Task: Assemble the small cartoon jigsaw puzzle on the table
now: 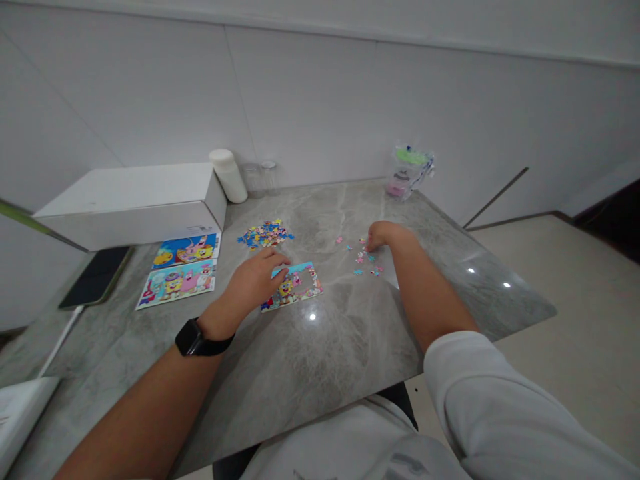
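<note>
A partly assembled cartoon jigsaw puzzle (287, 288) lies on the grey table, with a gap in its right half. My left hand (257, 280) rests over its upper left part, fingers stretched out and apart. Several loose puzzle pieces (361, 257) are scattered to the right of the puzzle. Among them, at their right side, my right hand (381, 235) reaches down with its fingers bent together; the fingertips are hidden, and whether a piece is in them I cannot make out. A heap of mixed puzzle pieces (267, 234) sits behind my left hand.
Two cartoon picture cards (177, 283) lie at the left before a white box (135, 193). A phone (96, 276) with a cable is further left. A white bottle (229, 176), clear glasses (269, 177) and a plastic bag (409, 175) stand along the wall.
</note>
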Demonstrator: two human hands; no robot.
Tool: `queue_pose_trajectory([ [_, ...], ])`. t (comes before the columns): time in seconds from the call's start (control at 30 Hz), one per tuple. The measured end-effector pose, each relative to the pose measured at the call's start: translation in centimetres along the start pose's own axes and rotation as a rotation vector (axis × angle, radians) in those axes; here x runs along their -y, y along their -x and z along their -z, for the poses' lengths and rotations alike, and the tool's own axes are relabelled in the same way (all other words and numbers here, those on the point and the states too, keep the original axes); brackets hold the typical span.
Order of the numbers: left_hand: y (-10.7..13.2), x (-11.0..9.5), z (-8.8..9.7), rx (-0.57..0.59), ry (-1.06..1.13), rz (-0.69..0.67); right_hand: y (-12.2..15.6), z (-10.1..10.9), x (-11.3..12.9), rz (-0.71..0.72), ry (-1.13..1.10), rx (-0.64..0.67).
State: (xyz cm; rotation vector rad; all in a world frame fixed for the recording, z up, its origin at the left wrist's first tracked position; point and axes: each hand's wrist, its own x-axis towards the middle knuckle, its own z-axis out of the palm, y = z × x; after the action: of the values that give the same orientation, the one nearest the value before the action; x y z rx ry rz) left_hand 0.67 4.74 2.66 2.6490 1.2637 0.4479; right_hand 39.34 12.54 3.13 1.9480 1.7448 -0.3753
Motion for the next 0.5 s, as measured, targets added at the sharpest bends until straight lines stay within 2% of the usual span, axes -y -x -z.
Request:
queue_pose_trajectory([
  [0.2,0.0,0.0,0.0,0.003,-0.002,0.006,-0.5,-0.3,0.8,0.017,-0.061,-0.169],
  [0.33,0.1,0.1,0.0,-0.026,0.002,0.001,-0.1,-0.1,0.8,-0.019,-0.063,-0.197],
  [0.5,0.1,0.1,0.0,-0.032,0.016,0.001,0.6,0.5,0.8,0.065,-0.069,-0.192],
])
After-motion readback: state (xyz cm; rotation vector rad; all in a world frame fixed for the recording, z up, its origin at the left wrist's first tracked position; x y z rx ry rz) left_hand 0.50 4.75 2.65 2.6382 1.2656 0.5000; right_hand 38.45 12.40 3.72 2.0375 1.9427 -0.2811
